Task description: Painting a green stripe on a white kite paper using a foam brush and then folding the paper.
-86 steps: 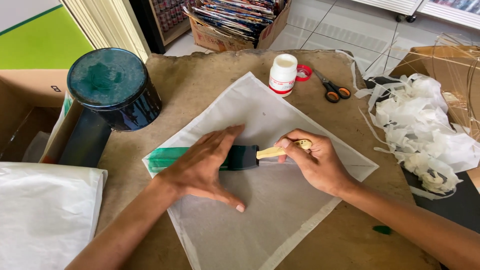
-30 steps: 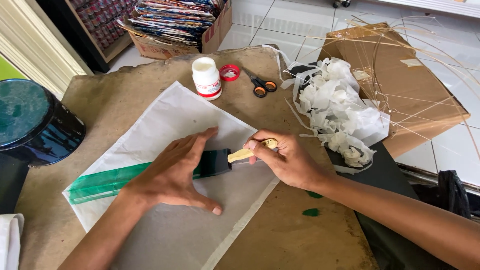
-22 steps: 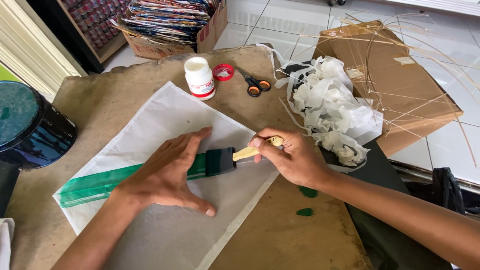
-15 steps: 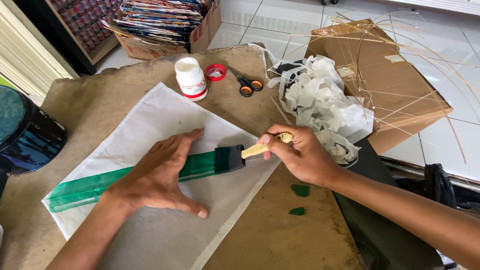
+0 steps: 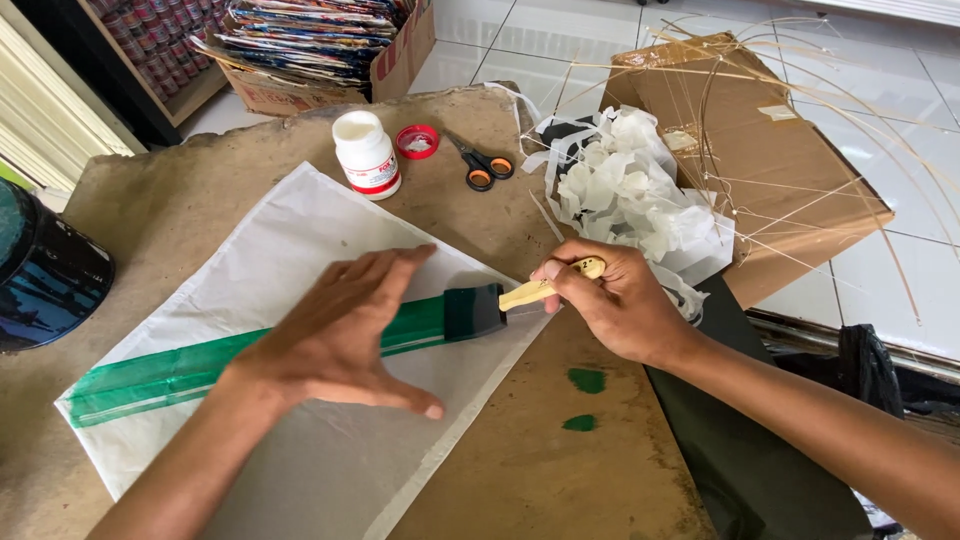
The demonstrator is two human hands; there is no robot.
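**A:** What lies nearest the viewer?

**B:** Two bare forearms reach in over a worn brown tabletop (image 5: 180, 215). The left hand (image 5: 340, 335) lies flat, fingers spread apart, pressing down on a large sheet of thin white paper (image 5: 300, 230) that sits diagonally across the middle of the tabletop. The right hand (image 5: 615, 300) is pinched shut around the pale wooden handle of a flat paintbrush with a dark, paint-loaded head (image 5: 478, 310).

**A:** Where is the brush, and which way does it point?

**B:** Its head rests on the sheet near the sheet's right corner, just beside the left hand's fingertips. Its long axis runs roughly left to right, handle towards the right edge of the tabletop, bristles pointing left. Behind the head, a broad green painted stripe (image 5: 170, 375) runs along the sheet to its lower left corner.

**A:** How would these things handle?

**B:** The brush looks light and stiff, best held by the handle, clear of the wet head. The paper looks flimsy and likely to slide or tear, so a flat palm suits it. The stripe is probably wet.

**A:** And farther off?

**B:** Two green paint spots (image 5: 585, 380) mark the tabletop near its right edge. Towards the far edge stand a white plastic bottle (image 5: 366, 153), its red cap (image 5: 417, 141) and orange-handled scissors (image 5: 480, 165). Crumpled white paper scraps (image 5: 630, 195) are heaped at the far right corner, with a brown cardboard sheet carrying thin sticks (image 5: 760, 150) beyond.
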